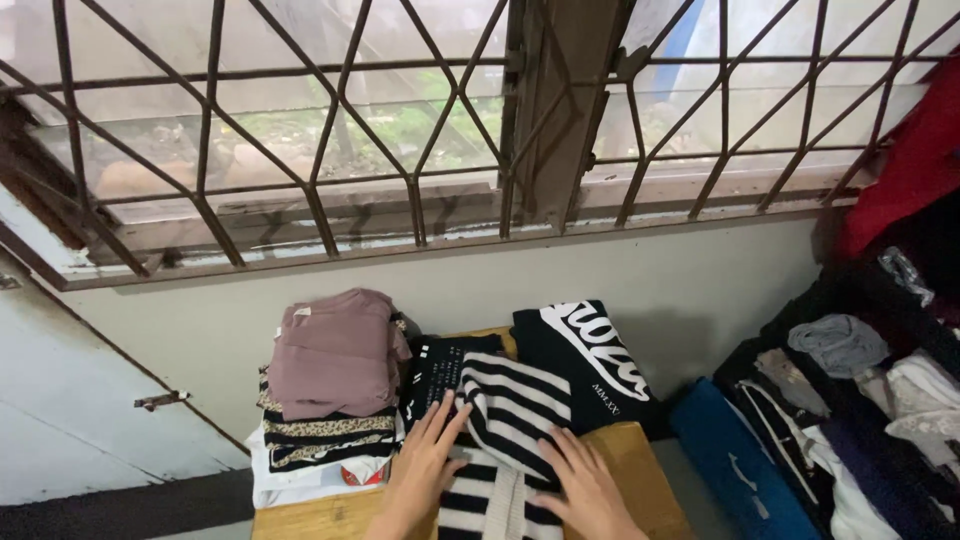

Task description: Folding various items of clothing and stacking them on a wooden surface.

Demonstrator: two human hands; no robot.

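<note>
A black-and-white striped garment [505, 410] lies on a small wooden table [640, 460]. My left hand [425, 462] rests flat on its left edge, fingers apart. On the right side of the garment my right hand [585, 483] lies flat as well. Neither hand grips anything. Behind the striped piece lie a folded black garment with small white print [435, 368] and a folded black garment with large white lettering [580, 355].
A stack of folded clothes, mauve piece [335, 355] on top with leopard-print ones [325, 435] below, stands at the table's left. A blue object [735, 460] and a heap of mixed clothes [860, 400] lie to the right. Behind is a wall under a barred window [420, 130].
</note>
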